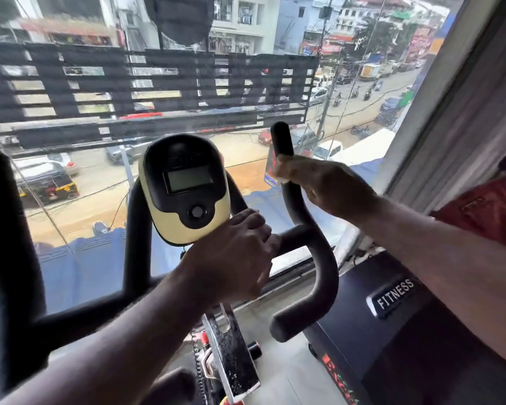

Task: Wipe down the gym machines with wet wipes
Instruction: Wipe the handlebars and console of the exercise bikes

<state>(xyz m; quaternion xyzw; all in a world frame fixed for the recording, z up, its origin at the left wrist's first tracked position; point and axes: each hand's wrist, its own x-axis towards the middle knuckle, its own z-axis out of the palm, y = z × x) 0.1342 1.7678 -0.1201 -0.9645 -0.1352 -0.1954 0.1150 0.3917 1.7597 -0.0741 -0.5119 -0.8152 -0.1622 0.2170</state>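
An exercise bike stands in front of me with black foam handlebars and a cream-and-black console (184,185) at its centre. My right hand (324,185) grips the upright part of the right handlebar (316,249) just below its top end. My left hand (240,252) curls around the horizontal crossbar just to the right of and below the console. No wet wipe shows in either hand; anything under the palms is hidden. The left handlebar (9,258) rises at the left edge, untouched.
A large window (100,171) directly behind the bike looks down on a street. A black machine labelled FITNESS (398,317) stands at the lower right. The bike's metal stem (231,358) drops below the console. A red sleeve (485,209) shows at the right.
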